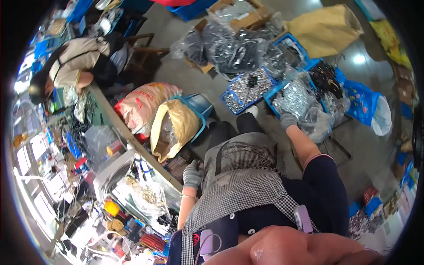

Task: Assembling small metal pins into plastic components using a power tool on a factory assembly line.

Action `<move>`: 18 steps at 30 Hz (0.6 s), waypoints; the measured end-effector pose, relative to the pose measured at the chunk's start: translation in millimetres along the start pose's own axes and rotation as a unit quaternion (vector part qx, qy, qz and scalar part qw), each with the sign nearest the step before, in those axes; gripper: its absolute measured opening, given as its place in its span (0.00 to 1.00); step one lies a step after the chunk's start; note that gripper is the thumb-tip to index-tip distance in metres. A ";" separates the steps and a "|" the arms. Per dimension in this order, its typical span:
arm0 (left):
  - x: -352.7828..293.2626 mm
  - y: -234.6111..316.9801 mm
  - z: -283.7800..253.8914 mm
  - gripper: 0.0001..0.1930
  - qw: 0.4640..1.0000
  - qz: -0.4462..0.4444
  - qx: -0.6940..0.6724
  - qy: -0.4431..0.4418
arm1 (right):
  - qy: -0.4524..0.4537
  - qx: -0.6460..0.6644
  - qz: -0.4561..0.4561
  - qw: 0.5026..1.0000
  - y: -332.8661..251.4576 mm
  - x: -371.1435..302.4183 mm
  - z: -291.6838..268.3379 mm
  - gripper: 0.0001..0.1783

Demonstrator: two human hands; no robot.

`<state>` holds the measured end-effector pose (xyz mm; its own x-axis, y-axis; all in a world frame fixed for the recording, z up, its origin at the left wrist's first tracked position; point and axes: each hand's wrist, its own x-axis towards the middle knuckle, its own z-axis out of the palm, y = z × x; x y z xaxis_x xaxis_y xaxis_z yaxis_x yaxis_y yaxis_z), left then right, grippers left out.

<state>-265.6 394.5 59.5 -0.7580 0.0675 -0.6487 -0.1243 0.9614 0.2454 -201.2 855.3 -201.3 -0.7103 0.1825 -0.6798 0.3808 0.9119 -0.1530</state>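
Observation:
My right hand (288,120), in a grey glove, is at the near corner of a blue crate (270,102). Its fingers appear curled over the rim, with the tips hidden. Inside that crate lies a clear plastic bag of small silvery parts (297,98), and crumpled film (317,126) spills over its near side. My left hand (192,175), also gloved, hangs low beside the workbench edge (152,161), against my checked apron (238,185). How its fingers are bent is too unclear to make out.
Ahead stand a shallow blue tray of small metal parts (249,90), bagged dark parts (236,53) and a large brown paper sack (324,31). Left are an open paper-lined sack (176,123) and a red-and-white sack (145,104). A blue bag (364,104) lies right. A person (81,59) sits far left.

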 end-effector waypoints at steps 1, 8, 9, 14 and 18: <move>4.7 -0.6 -4.1 0.15 1.000 0.014 0.000 0.006 | -0.011 -0.019 0.015 1.000 -0.6 -4.4 -4.9 0.12; 26.8 -47.3 -40.9 0.16 0.998 -0.006 -0.008 -0.057 | -0.060 -0.013 0.133 0.989 -46.3 -49.3 -37.8 0.14; 31.9 -68.9 -44.0 0.16 0.998 -0.016 -0.016 -0.050 | -0.058 -0.015 0.131 0.990 -52.3 -55.9 -31.6 0.13; 64.6 -179.3 -28.5 0.15 0.997 -0.034 -0.062 0.017 | -0.078 -0.022 0.064 0.995 -36.8 -69.1 43.6 0.13; 19.8 -258.5 -27.0 0.15 0.983 -0.164 -0.081 0.013 | -0.103 0.057 -0.001 0.993 -79.8 -62.1 70.9 0.17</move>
<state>-265.8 140.2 2.7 -0.6767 -0.2474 -0.6935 -0.4631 0.8752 0.1397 -145.5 745.1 -197.8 -0.5794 0.0916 -0.8099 0.4532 0.8621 -0.2267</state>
